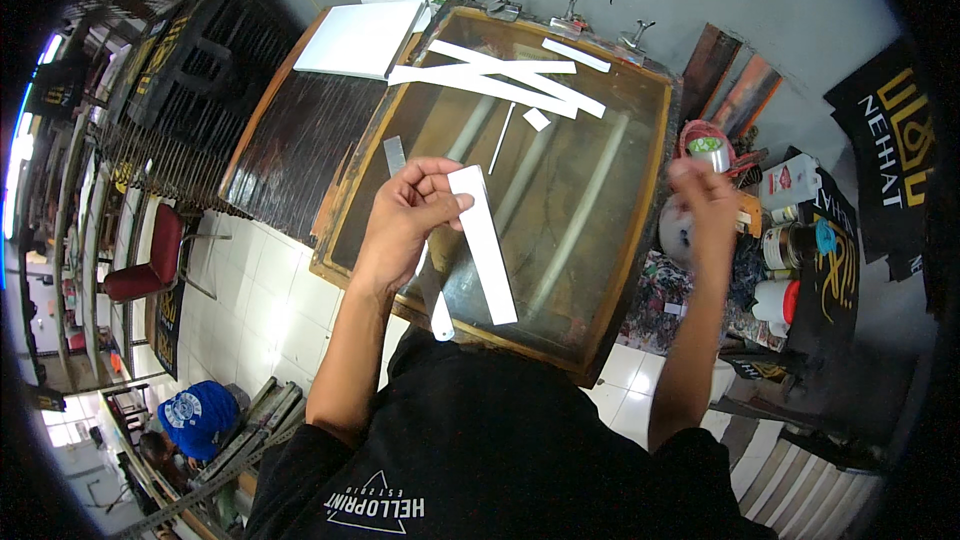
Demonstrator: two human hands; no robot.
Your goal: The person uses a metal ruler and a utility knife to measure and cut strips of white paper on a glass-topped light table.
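My left hand (412, 215) is closed on a white paper strip (485, 245), pinched near its upper end between thumb and fingers. The strip hangs at a slant over a framed glass tabletop (600, 230). A metal ruler (436, 308) lies on the glass, its middle hidden by my left hand and wrist. Out to the right, beyond the table's edge, my right hand (706, 202) is raised and blurred, so its fingers do not show clearly. Farther back on the glass are several white paper strips (480, 88), a small white piece (537, 120) and a thin white stick (502, 138).
A stack of white paper (360, 38) sits at the back left. Metal clamps (570, 18) line the far edge. On the right stand a red basket (690, 135), jars (782, 247) and a white bottle (770, 302). A red chair (150, 265) and a person in a blue cap (200, 418) are left.
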